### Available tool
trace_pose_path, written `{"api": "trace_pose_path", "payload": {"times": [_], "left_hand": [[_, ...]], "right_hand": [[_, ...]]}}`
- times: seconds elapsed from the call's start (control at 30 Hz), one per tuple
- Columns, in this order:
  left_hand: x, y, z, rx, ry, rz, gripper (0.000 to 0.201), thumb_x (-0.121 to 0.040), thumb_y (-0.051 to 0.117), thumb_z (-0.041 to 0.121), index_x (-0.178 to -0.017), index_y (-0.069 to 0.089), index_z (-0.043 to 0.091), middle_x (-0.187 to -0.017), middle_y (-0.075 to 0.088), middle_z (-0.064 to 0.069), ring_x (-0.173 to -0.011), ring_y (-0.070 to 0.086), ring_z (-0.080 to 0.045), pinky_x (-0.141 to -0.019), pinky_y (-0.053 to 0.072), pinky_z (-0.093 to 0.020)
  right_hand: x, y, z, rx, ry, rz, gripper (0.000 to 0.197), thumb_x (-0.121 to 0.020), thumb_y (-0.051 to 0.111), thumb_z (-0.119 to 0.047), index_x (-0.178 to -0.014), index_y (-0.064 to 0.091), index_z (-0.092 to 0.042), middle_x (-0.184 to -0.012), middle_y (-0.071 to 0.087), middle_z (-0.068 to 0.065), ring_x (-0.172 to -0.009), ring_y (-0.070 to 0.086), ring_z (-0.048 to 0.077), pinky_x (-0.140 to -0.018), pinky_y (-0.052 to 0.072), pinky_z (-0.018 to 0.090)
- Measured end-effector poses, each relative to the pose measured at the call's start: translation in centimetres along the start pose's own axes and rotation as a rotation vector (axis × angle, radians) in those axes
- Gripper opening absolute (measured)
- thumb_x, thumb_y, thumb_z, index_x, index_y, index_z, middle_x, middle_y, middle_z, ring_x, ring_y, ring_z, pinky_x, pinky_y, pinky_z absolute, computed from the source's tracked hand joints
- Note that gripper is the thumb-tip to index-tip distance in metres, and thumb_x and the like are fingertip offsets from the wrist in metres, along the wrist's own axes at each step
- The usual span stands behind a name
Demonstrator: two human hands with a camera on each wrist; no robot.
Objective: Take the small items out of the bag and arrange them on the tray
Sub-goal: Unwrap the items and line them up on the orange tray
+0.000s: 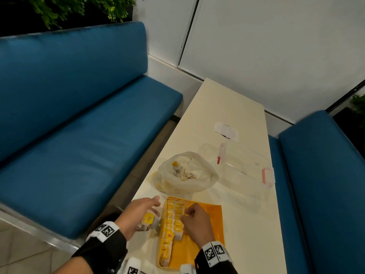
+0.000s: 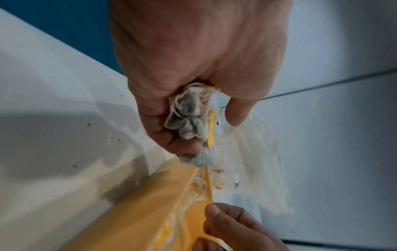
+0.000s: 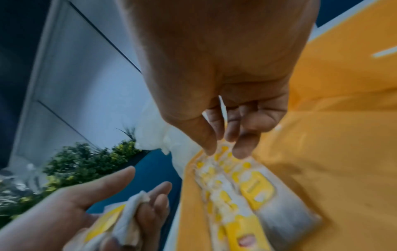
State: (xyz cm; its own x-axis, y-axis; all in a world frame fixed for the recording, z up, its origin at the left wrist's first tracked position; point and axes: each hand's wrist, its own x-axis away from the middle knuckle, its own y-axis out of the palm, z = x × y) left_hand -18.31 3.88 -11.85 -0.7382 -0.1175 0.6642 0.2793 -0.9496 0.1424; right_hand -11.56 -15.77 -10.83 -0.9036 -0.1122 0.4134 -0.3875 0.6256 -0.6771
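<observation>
An orange tray (image 1: pixel 205 230) lies on the white table near me, with two rows of tea bags (image 1: pixel 171 224) with yellow tags along its left side. My left hand (image 1: pixel 142 212) hovers just left of the tray and grips a bunch of tea bags (image 2: pixel 191 122), also seen in the right wrist view (image 3: pixel 120 219). My right hand (image 1: pixel 194 216) is over the tray, its fingertips (image 3: pixel 242 149) pinching a tea bag in the rows (image 3: pixel 223 152). A crumpled white plastic bag (image 1: pixel 185 173) with more tea bags stands open beyond the tray.
A clear plastic box (image 1: pixel 245 165) with pink latches sits right of the bag, and a small white packet (image 1: pixel 226 130) lies farther back. Blue benches (image 1: pixel 79 135) flank the narrow table (image 1: pixel 243 214). A wall closes the far end.
</observation>
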Motion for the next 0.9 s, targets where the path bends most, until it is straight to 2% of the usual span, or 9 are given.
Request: {"api": "trace_pose_path", "payload": {"times": [0.13,0.27,0.43,0.47,0.53,0.6,0.67,0.8,0.9], "left_hand": [[0.8,-0.2,1.6,0.316,-0.104,-0.079,0.057,-0.099,0.051,0.056,-0.111,0.073,0.004,-0.096,0.074,-0.018,-0.072,0.066,-0.026,-0.059,0.054,-0.034],[1.1,0.3,2.7,0.395,-0.124,-0.173,0.065,-0.1,0.044,0.059,-0.117,0.069,0.001,-0.1,0.072,-0.023,-0.077,0.067,-0.031,-0.069,0.055,-0.039],[1.7,1.1,3.3,0.34,-0.117,-0.238,0.06,-0.103,0.04,0.057,-0.116,0.065,0.003,-0.1,0.072,-0.024,-0.072,0.069,-0.028,-0.068,0.057,-0.039],[2.0,1.2,3.4,0.323,-0.113,-0.247,0.059,-0.103,0.041,0.057,-0.114,0.065,0.004,-0.098,0.072,-0.023,-0.071,0.069,-0.028,-0.065,0.057,-0.037],[2.0,1.4,3.3,0.283,-0.09,-0.259,0.056,-0.103,0.042,0.055,-0.111,0.066,0.004,-0.096,0.072,-0.021,-0.069,0.068,-0.028,-0.063,0.057,-0.036],[2.0,1.5,3.1,0.252,-0.064,-0.268,0.053,-0.104,0.044,0.053,-0.11,0.067,0.005,-0.095,0.071,-0.018,-0.069,0.067,-0.026,-0.063,0.057,-0.037],[1.9,1.5,2.9,0.218,-0.03,-0.292,0.054,-0.103,0.045,0.053,-0.11,0.069,0.005,-0.096,0.071,-0.015,-0.069,0.066,-0.024,-0.062,0.055,-0.035],[2.3,1.3,2.4,0.104,0.096,-0.378,0.047,-0.1,0.05,0.053,-0.117,0.075,0.017,-0.111,0.075,-0.012,-0.086,0.069,-0.025,-0.067,0.054,-0.034],[2.4,1.2,1.9,0.024,0.235,-0.375,0.023,-0.091,0.074,0.037,-0.104,0.079,0.018,-0.108,0.076,-0.013,-0.09,0.068,-0.028,-0.065,0.051,-0.033]], "right_hand": [[1.9,-1.3,-3.0,-0.086,-0.291,0.011,0.013,-0.085,0.071,-0.017,-0.087,0.065,-0.029,-0.088,0.064,-0.006,-0.072,0.057,0.003,-0.067,0.046,0.016],[3.5,-1.4,-5.3,-0.085,-0.465,-0.062,0.015,-0.087,0.073,-0.022,-0.091,0.067,-0.036,-0.096,0.061,-0.011,-0.082,0.057,0.001,-0.073,0.049,0.014],[3.7,-1.3,-6.0,0.015,-0.542,-0.244,0.044,-0.088,0.068,-0.017,-0.121,0.064,-0.046,-0.105,0.052,-0.013,-0.087,0.055,0.001,-0.081,0.046,0.01],[3.7,-1.3,-6.1,0.041,-0.547,-0.274,0.046,-0.089,0.068,-0.016,-0.121,0.063,-0.049,-0.106,0.05,-0.013,-0.089,0.054,0.0,-0.082,0.045,0.009],[3.6,-1.2,-6.1,0.071,-0.538,-0.301,0.04,-0.087,0.068,-0.015,-0.105,0.065,-0.051,-0.103,0.049,-0.014,-0.09,0.055,0.002,-0.085,0.051,0.019],[3.5,-1.2,-6.1,0.074,-0.522,-0.267,0.031,-0.084,0.071,-0.014,-0.084,0.065,-0.044,-0.099,0.052,-0.012,-0.087,0.058,0.007,-0.083,0.053,0.025],[3.4,-1.5,-6.0,0.038,-0.495,-0.215,0.023,-0.081,0.074,-0.015,-0.075,0.064,-0.035,-0.094,0.058,-0.009,-0.083,0.059,0.009,-0.078,0.051,0.021],[3.1,-2.5,-5.6,-0.182,-0.398,-0.156,0.013,-0.082,0.075,-0.014,-0.076,0.067,-0.022,-0.076,0.067,-0.004,-0.068,0.06,0.006,-0.065,0.053,0.024],[2.9,-3.3,-5.5,-0.371,-0.337,-0.132,0.009,-0.084,0.074,-0.004,-0.08,0.067,-0.008,-0.069,0.066,0.0,-0.061,0.063,0.012,-0.058,0.05,0.022]]}}
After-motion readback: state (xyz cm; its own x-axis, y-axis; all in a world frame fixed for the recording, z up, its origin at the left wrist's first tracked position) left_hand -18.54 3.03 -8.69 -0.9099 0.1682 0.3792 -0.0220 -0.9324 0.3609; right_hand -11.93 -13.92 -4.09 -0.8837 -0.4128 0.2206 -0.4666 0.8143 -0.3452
